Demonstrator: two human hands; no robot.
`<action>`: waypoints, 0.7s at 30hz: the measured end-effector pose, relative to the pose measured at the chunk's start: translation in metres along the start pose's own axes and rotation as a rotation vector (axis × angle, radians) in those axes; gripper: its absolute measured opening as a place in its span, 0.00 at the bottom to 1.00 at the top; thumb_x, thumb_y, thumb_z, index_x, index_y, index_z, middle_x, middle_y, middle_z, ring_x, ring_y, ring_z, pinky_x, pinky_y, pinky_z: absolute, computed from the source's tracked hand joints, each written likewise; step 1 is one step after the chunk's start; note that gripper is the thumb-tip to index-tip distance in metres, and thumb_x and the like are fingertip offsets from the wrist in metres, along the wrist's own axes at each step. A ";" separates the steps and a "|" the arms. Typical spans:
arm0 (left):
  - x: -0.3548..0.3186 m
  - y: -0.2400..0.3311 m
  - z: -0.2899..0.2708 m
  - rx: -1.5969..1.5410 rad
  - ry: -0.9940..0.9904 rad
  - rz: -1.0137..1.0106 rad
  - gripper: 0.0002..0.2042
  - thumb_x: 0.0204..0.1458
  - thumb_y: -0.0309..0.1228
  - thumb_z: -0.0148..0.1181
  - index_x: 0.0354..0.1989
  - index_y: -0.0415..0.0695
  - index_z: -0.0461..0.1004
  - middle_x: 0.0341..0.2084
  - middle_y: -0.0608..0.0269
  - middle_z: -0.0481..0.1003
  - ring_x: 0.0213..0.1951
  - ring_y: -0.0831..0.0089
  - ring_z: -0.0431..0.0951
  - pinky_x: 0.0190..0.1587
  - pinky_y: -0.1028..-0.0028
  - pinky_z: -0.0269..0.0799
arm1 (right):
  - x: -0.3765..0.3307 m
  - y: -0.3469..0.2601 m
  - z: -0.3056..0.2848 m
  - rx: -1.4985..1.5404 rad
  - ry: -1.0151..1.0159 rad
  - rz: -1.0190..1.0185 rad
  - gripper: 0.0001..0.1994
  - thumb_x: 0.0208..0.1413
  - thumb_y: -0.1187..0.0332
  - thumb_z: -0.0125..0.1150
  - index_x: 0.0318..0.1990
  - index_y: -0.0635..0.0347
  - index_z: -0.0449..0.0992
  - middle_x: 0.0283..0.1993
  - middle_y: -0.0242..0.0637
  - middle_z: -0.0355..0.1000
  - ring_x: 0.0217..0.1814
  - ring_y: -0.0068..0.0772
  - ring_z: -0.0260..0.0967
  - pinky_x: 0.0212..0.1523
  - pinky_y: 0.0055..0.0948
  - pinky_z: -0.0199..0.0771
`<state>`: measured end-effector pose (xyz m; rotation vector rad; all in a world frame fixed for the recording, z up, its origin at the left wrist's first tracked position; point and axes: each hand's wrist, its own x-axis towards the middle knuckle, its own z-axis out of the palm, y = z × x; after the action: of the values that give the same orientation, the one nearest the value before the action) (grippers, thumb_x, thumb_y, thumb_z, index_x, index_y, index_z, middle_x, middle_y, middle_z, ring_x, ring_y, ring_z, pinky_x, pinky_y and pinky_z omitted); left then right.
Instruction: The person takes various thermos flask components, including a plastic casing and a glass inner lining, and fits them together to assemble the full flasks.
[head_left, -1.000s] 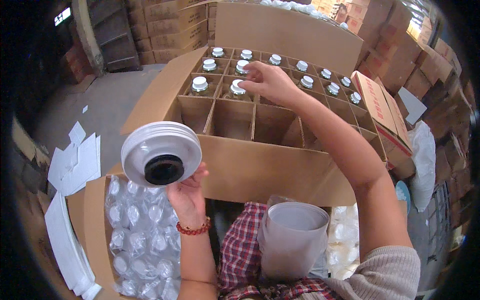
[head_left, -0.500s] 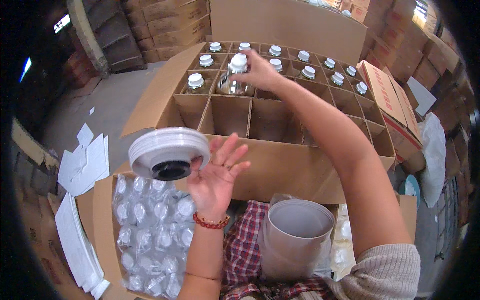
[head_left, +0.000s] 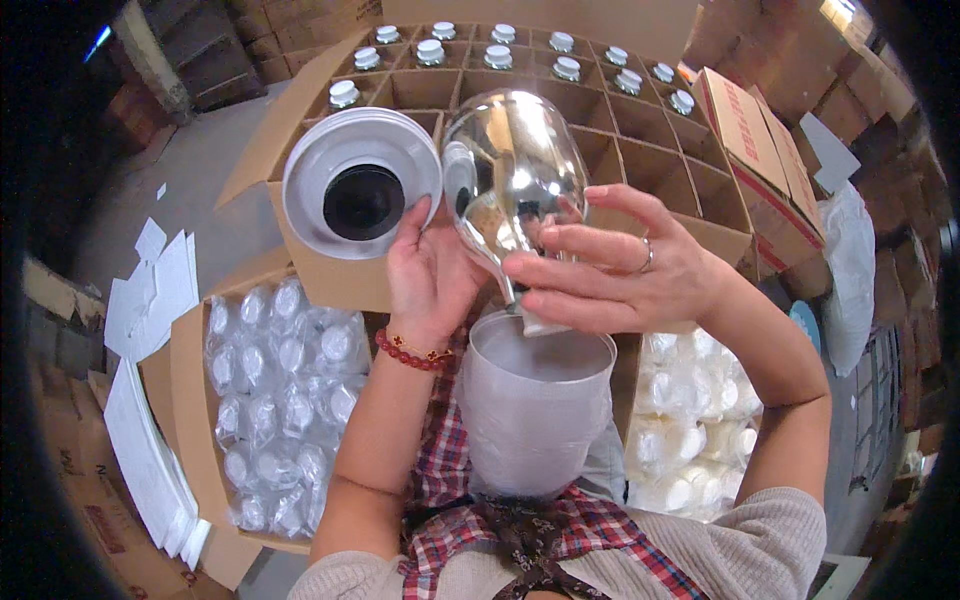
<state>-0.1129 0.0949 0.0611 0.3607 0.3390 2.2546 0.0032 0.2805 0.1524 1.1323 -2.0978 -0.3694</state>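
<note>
My left hand (head_left: 432, 275) grips the edge of a white, round, funnel-like plastic piece (head_left: 310, 215) with a black centre. Beside it, my right hand (head_left: 640, 265) has its fingers around a mirrored glass flask liner (head_left: 510, 150), tilted bottom up with its narrow neck downward. A white cap (head_left: 540, 325) shows at the neck, partly behind my fingers. Just below stands a pale grey cylindrical container (head_left: 535, 430) with an open top, wrapped in clear plastic, close against my body. My left palm is near or against the liner; the exact contact is hidden.
A large divided carton (head_left: 400, 90) ahead holds several white-capped liners. Lower left is a carton (head_left: 185, 370) of plastic-wrapped clear pieces (head_left: 290, 355); lower right are bagged cream-white pieces (head_left: 690, 440). A closed carton (head_left: 750, 150) stands at right. White sheets (head_left: 150, 290) lie at left.
My right hand has lifted the liner out of the divided carton, drawn it nearer and turned it neck down. My left hand has tilted the white piece so its black centre faces me.
</note>
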 end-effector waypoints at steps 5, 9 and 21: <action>-0.020 -0.019 -0.014 0.137 -0.029 -0.039 0.25 0.60 0.44 0.39 0.62 0.42 0.58 0.62 0.57 0.61 0.64 0.61 0.60 0.66 0.58 0.50 | -0.032 -0.015 -0.013 0.422 -0.086 0.135 0.25 0.51 0.58 0.62 0.57 0.47 0.65 0.65 0.37 0.61 0.68 0.40 0.57 0.65 0.42 0.58; -0.033 -0.033 -0.040 0.174 -0.042 0.000 0.23 0.60 0.40 0.46 0.61 0.42 0.60 0.57 0.59 0.65 0.60 0.65 0.63 0.64 0.63 0.54 | -0.053 -0.023 0.024 0.764 0.071 0.884 0.44 0.48 0.55 0.69 0.68 0.56 0.49 0.71 0.49 0.46 0.69 0.42 0.53 0.68 0.41 0.50; -0.073 -0.040 -0.032 0.253 0.088 -0.116 0.32 0.59 0.47 0.47 0.67 0.40 0.50 0.66 0.46 0.53 0.68 0.57 0.51 0.69 0.59 0.46 | -0.030 -0.023 0.023 1.535 -0.488 0.769 0.37 0.44 0.63 0.72 0.63 0.58 0.61 0.58 0.43 0.62 0.57 0.37 0.64 0.54 0.35 0.69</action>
<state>-0.0509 0.0605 0.0066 0.3631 0.6779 2.1215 0.0117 0.2903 0.1103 0.7604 -2.9858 1.7312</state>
